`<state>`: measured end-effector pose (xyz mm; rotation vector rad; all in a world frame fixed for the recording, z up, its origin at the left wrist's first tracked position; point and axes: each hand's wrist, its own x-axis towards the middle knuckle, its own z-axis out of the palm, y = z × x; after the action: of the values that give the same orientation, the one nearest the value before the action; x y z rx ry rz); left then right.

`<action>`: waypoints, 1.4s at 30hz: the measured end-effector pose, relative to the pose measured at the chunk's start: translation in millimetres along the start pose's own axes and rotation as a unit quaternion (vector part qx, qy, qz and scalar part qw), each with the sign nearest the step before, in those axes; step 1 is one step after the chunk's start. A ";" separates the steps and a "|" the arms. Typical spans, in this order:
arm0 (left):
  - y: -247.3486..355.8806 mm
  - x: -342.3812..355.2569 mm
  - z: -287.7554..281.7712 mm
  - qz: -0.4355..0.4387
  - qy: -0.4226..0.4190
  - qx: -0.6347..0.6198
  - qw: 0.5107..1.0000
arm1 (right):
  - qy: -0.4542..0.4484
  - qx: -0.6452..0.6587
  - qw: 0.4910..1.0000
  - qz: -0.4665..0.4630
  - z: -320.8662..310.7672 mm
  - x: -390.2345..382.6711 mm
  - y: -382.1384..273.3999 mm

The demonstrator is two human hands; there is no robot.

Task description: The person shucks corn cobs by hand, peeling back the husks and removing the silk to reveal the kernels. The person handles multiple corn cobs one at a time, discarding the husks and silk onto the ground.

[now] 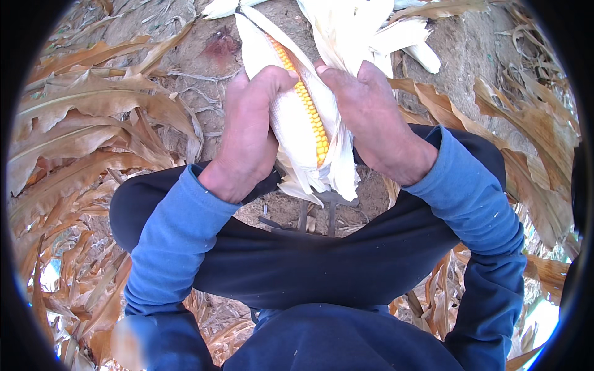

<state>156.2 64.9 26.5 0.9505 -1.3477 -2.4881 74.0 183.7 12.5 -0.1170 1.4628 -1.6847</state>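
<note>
Between my hands is an ear of corn (310,114), tilted, with a strip of yellow kernels showing through its parted pale husk (288,133). My left hand (250,127) is closed round the ear's left side, its thumb lying across the husk beside the kernels. On the other side my right hand (377,120) grips the husk, thumb and fingers pinching a peeled-back leaf (337,31) near the ear's edge. Most fingers of both hands are hidden behind the ear and husk. Loose husk hangs at the ear's lower end.
More pale husks (402,34) lie on the bare soil (461,55) beyond my right hand. Dry brown corn leaves (93,111) surround me on both sides. My bent legs (309,260) in dark trousers cross the view below the ear. A reddish patch (219,49) marks the soil.
</note>
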 end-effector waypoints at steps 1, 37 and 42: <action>-1.1 0.8 -0.3 0.003 0.005 -0.015 1.000 | -0.018 0.012 1.000 -0.011 -0.5 0.1 0.8; 10.3 -2.0 -1.6 0.063 -0.015 0.065 0.996 | 0.020 -0.140 0.989 -0.043 -2.7 6.2 -13.7; 6.1 -2.5 0.9 0.049 -0.051 0.030 0.997 | 0.036 -0.115 0.992 -0.045 -5.0 6.1 -13.0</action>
<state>156.7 63.0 32.8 0.7581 -1.4703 -2.4664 60.3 182.5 19.1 -0.2529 1.7254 -1.5996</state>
